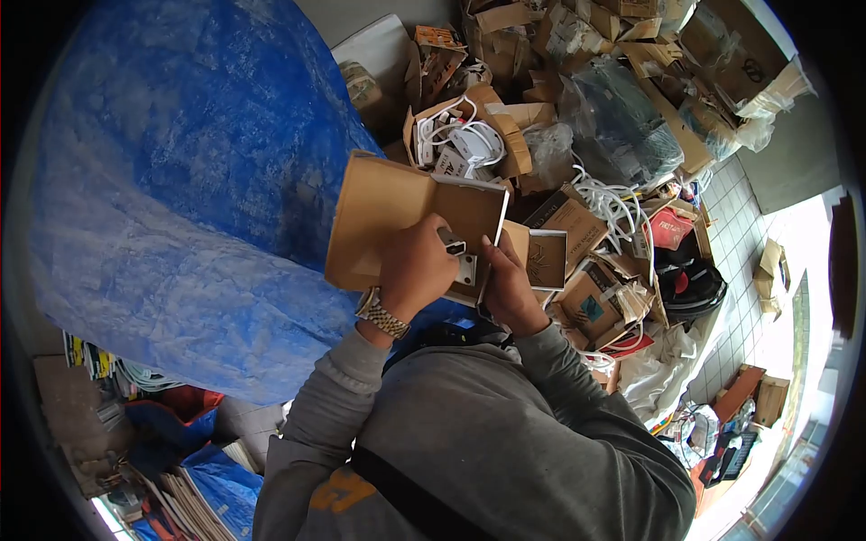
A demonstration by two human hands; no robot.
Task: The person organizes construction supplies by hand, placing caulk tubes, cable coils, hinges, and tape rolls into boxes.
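My left hand (419,263), with a metal-band watch (382,315) on its wrist, is closed over the inside of an open cardboard box (370,203). Silvery metal bracket (466,269) parts with holes show beside its fingers. The palm side of that grip is hidden. My right hand (511,284) grips the box's right wall, thumb on the rim and fingers underneath. Just beyond it is a smaller open box (547,260) with thin brown screw-like pieces inside.
A blue tarp (198,171) covers a large bulk at the left. Ahead, a carton (519,149) holds white cables and power strips. More torn cartons, plastic-wrapped goods (622,122) and a coil of white cable (609,203) pile up at the right. A black bag (693,287) lies beside them.
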